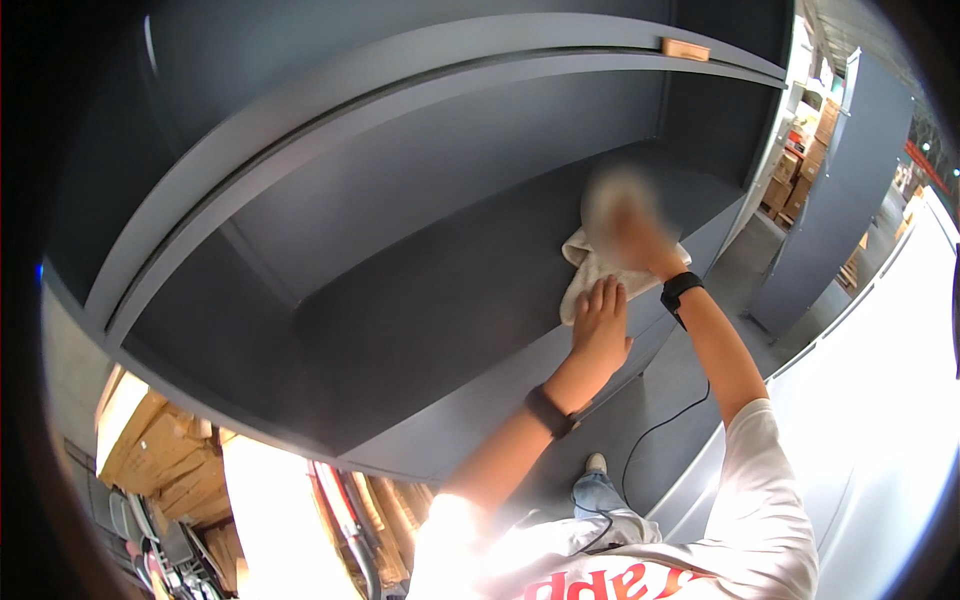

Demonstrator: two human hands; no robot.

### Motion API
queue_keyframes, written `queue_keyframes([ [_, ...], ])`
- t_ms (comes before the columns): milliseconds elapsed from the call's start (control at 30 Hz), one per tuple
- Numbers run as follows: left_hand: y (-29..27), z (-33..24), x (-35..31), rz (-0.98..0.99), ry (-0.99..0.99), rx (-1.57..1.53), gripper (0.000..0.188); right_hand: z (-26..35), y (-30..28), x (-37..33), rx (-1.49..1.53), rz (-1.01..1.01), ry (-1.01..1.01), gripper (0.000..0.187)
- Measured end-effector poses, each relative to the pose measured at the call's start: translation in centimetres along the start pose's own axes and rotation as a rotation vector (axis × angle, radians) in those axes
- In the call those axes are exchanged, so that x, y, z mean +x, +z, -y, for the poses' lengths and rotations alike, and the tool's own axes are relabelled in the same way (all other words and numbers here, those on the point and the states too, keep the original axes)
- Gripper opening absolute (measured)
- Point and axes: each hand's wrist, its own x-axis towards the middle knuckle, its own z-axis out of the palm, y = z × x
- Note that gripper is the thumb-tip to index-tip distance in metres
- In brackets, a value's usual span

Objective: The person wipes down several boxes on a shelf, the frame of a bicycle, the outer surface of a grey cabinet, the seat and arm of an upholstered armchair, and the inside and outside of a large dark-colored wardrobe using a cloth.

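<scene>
A cream-white cloth (600, 272) lies bunched at the right end of the dark grey cabinet shelf (430, 290), with part of it hanging over the front edge. My right hand (645, 240) is on the cloth, which gathers under and around it; a blur covers the fingers, but the hand appears to grip the fabric. Close by on the left, my left hand (600, 325) rests its outstretched fingertips at the cloth's near edge, by the shelf's front lip. Both wrists carry dark bands.
The cabinet's curved-looking grey crossbar (400, 85) spans above the shelf, with a small orange-brown block (685, 48) on it. A grey panel (835, 200) stands at right. Cardboard (165, 450) is stacked lower left. A black cable (650, 435) runs along the floor near my foot.
</scene>
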Motion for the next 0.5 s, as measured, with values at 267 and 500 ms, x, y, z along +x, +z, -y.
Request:
queue_keyframes([
  [267, -5.6, 2.3, -15.3, -0.149, -0.202, -0.079, 0.072, 17.3, 0.2, -2.5, -0.132, -0.439, -0.707, 0.037],
  [500, -8.5, 3.8, -22.5, -0.252, -0.471, -0.084, 0.06, 28.1, 0.3, -6.9, 0.154, -0.33, -0.621, 0.042],
])
